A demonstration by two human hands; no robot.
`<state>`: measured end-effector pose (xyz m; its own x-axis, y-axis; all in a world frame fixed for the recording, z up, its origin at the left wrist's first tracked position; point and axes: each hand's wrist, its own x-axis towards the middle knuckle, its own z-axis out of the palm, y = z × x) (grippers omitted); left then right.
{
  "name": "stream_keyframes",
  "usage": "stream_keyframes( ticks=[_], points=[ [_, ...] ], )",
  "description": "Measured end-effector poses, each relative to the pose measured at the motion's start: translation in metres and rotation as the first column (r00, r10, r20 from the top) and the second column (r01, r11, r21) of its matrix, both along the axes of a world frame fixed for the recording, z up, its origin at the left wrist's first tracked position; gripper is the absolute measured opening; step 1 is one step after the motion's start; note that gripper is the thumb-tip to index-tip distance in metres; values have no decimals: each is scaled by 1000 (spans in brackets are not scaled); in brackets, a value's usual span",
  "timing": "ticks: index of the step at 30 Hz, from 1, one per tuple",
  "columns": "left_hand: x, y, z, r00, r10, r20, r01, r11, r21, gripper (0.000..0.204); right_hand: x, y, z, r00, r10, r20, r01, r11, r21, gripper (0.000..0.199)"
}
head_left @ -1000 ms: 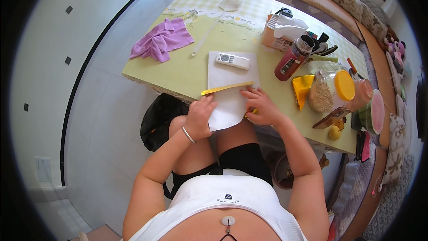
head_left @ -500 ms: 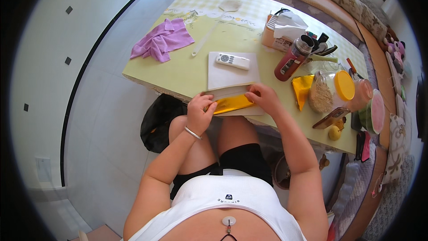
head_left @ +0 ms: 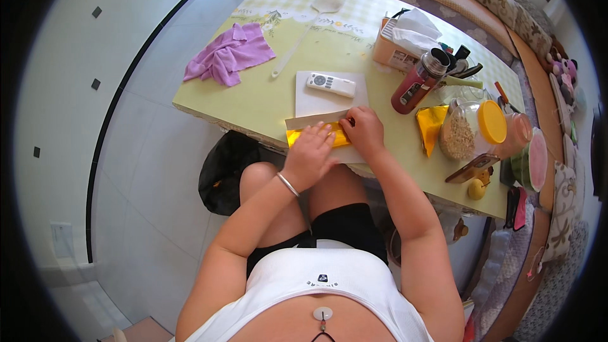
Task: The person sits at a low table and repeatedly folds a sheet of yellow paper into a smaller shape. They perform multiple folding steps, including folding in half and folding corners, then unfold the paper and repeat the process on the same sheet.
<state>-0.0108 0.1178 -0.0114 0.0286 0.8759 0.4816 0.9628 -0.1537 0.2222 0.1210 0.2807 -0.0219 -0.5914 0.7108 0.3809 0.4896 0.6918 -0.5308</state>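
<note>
A green table is spreading out around the grip, with a white sheet lying just past it. The left hand is resting flat, fingers extended, across a gold strip beneath it, while the right hand is bending its fingers at the strip's right part, whether clamped I cannot tell; a white remote is lying beyond both.
</note>
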Motion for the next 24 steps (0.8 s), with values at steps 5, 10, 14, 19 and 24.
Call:
stream_keyframes(
  ticks=[5, 10, 14, 19, 24],
  points=[
    [20, -5, -7, 991, 59, -118, -85, 969, -232, 93, 6, 0, 8, 997, -73, -11, 74, 995, 69, 16],
    [16, -4, -9, 987, 50, -152, -89, 961, -260, 95, 16, 10, 4, 995, -97, -33, 94, 992, -81, 15],
    [10, -3, -8, 982, 41, -187, -90, 961, -262, 95, 14, 10, -5, 994, -90, -56, 87, 994, -61, 14],
    [6, 0, -5, 987, 4, -160, -49, 959, -280, 94, 16, 10, -10, 994, -88, -65, 86, 996, -27, 12],
    [5, -1, -5, 988, -4, -154, -42, 955, -294, 96, 15, 10, -12, 990, -105, -94, 104, 994, -18, 11]
  ],
)
